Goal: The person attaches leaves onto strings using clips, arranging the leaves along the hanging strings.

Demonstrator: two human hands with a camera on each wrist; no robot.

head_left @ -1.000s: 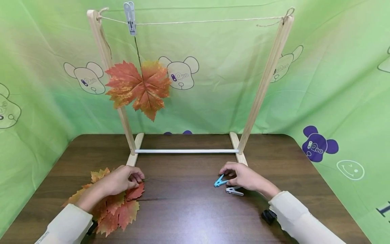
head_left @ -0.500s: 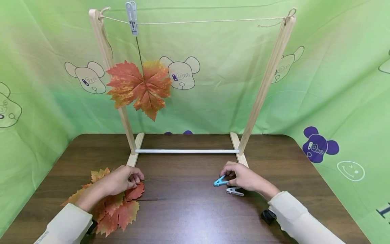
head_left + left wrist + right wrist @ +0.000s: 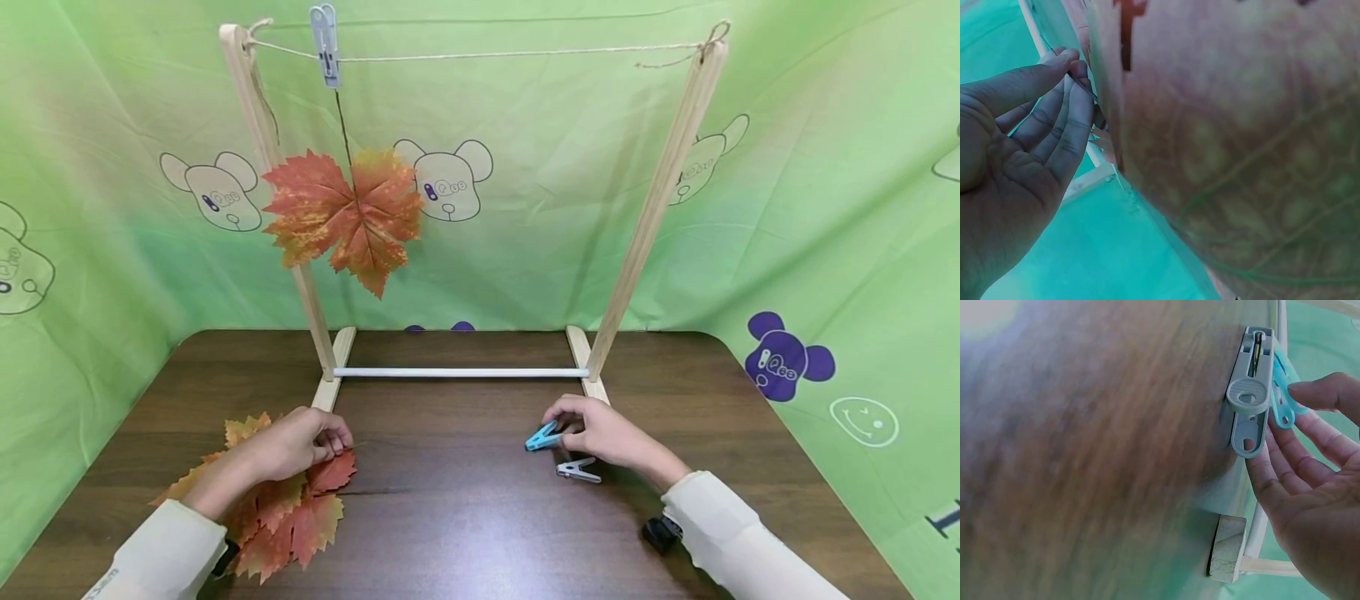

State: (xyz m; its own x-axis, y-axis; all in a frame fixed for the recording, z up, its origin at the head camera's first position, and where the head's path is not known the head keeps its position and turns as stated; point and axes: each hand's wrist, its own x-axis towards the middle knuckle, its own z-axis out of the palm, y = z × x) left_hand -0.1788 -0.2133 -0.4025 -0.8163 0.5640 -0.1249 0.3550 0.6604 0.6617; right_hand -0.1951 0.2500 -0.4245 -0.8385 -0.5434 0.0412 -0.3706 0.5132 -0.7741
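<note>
My left hand (image 3: 300, 442) pinches a thin dark leaf stem (image 3: 1082, 86) between thumb and fingertips, over a pile of orange and red artificial maple leaves (image 3: 311, 529) at the left. A large leaf blade fills much of the left wrist view. At the right, my right hand (image 3: 600, 431) holds a blue clothespin (image 3: 542, 437) between thumb and fingers. Just below that hand a grey clothespin (image 3: 577, 472) lies on the table; the right wrist view shows this grey clothespin (image 3: 1252, 387) close to the blue one.
A wooden frame (image 3: 637, 242) stands at the back, a white rod (image 3: 457, 372) joining its feet. Along its top runs a string (image 3: 487, 56), where another grey clothespin (image 3: 326, 46) holds a hanging maple leaf (image 3: 348, 217). Green printed cloth (image 3: 525, 275) surrounds the brown table (image 3: 450, 500).
My right hand has tilted the blue clothespin and raised it slightly. The left hand stays nearly still at the leaf stem.
</note>
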